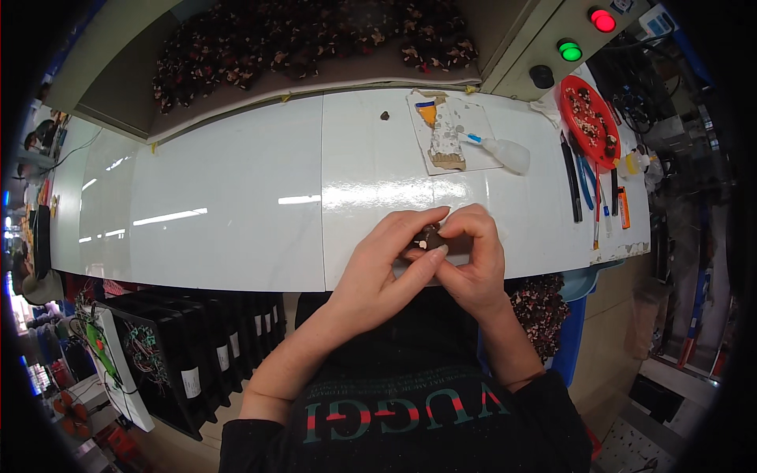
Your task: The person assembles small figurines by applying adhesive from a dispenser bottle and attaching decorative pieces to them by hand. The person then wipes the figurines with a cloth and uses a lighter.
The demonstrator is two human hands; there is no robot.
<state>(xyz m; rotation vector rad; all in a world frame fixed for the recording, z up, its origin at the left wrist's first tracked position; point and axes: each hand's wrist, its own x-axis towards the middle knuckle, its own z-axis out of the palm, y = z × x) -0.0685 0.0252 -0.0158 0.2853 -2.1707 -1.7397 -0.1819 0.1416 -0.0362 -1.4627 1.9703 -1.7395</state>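
Close to the table's front edge, my left hand (385, 260) is closed round a small dark brown piece (428, 236) with pale spots. The thumb and fingertips of my right hand (478, 256) pinch the same piece from the other side. My fingers cover much of it, so its exact kind cannot be made out. Farther back on the white table (229, 181) lies a tiny dark lump (385, 116), apart from both hands.
At the back, a machine opening holds many dark pieces (315, 39) beside lit red and green buttons (569, 50). A translucent squeeze bottle (506, 155) lies on a stained board (448, 134). Right: a red dish (569, 118), pliers (585, 177). Below: black trays (177, 347), a blue bin (577, 331).
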